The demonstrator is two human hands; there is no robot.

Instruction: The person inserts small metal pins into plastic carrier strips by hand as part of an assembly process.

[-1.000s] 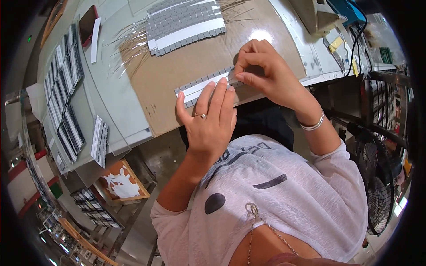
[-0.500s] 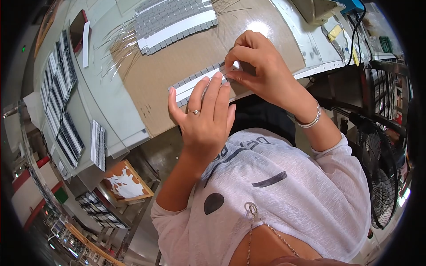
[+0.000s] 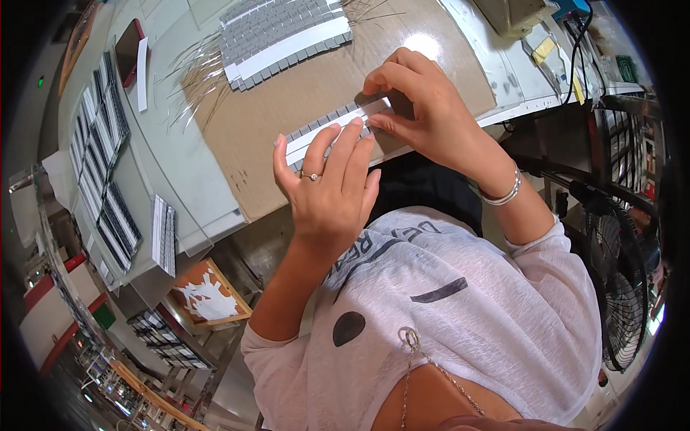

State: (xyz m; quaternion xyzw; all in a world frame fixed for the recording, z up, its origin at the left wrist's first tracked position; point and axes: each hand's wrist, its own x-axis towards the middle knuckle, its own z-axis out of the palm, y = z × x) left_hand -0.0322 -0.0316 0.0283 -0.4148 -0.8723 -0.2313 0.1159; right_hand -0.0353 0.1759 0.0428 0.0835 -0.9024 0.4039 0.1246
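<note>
A: Status on the hands?

B: Left hand [image 3: 332, 188] lies flat, fingers straight and together, fingertips pressing down on the near edge of a strip of small grey blocks [image 3: 327, 128]. Nothing gripped. Plain ring on one finger.

A: And the other one?

B: Right hand [image 3: 425, 108] is curled over the strip's right end, thumb and forefinger pinched on it. Metal bangle on that wrist.

A: Where's the strip?

B: Lying on a brown cardboard sheet [image 3: 287, 93], near the sheet's near edge, running left to right and tilted up to the right. It's a row of square, matte grey blocks with a white paper band along its length.

A: Texture of the sheet?

B: Dull, fibrous, flat. One glossy glare spot far of the right hand.

A: Anything else on it?

B: A stack of the same block strips [image 3: 284, 32] at the far side, several rows deep, again with a white band. Just left of it, a loose fan of thin wires [image 3: 194, 79], fine and pale, spilling onto the pale bench top [image 3: 172, 165].

A: Left side?

B: Rows of dark finished strips [image 3: 100, 165] laid in a line along the bench's left edge. One short strip [image 3: 163, 235] sits apart at the near-left corner.

A: Right?

B: Black fan grille [image 3: 622, 287] beside the person, cables far right.
</note>
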